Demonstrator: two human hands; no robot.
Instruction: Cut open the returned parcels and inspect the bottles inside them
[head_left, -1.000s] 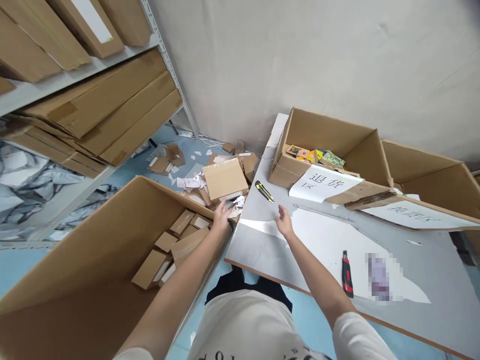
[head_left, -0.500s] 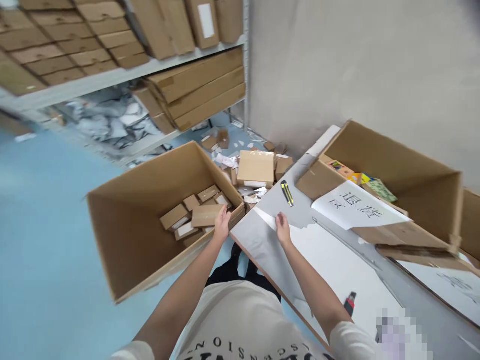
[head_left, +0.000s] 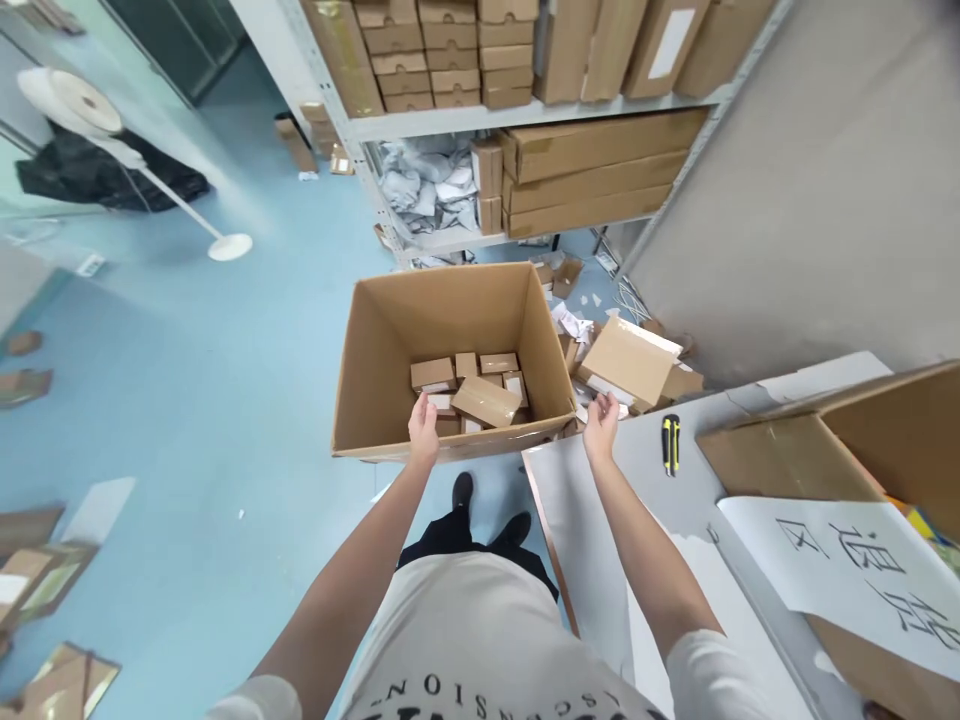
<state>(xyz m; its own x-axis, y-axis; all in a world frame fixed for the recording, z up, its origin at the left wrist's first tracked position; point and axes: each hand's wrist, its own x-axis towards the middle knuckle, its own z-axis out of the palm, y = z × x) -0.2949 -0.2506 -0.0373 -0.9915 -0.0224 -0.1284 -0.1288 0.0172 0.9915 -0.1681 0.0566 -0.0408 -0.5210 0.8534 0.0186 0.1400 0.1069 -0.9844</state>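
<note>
Since a moment ago the view has swung left, putting the big open carton [head_left: 390,390] at frame centre; both hands have shifted with it. The left hand [head_left: 424,428] rests open on its near rim, the right hand [head_left: 601,425] open at the table [head_left: 592,520] corner. Inside lie small brown boxes [head_left: 484,398]; at right, a labelled carton [head_left: 787,460] holds colourful packs

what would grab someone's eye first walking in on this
The big open carton on the blue floor, with small brown boxes in its bottom, sits dead centre. The left hand reaches over its near wall and the right hand hovers at its right corner. To the right, a white sheet with large handwritten characters drapes over another carton on the table.
</note>
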